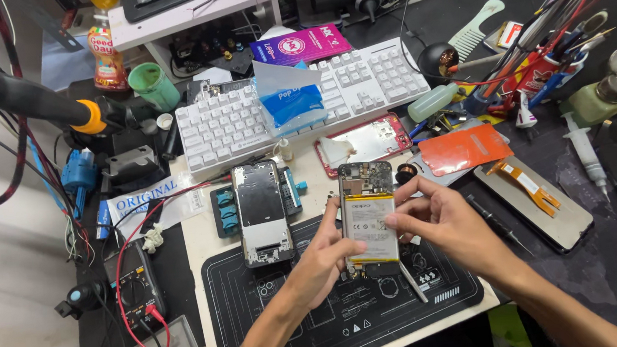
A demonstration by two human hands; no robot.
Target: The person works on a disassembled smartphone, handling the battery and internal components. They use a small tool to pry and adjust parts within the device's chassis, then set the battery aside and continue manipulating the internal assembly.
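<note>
White keyboard (303,107) at back – blue tissue pack (289,101) on it; multimeter (136,285) left, orange panel (464,149) right.

The single head-worn camera looks steeply down and forward from just above the bench, close to the left hand (323,258) and right hand (442,217) over the black work mat (261,311), with the white keyboard (230,124) farther off.

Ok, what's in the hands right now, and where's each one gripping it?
An opened phone with its battery exposed. The left hand pinches its lower left edge; the right hand holds the right edge, with tweezers tucked in the same grip.
</note>
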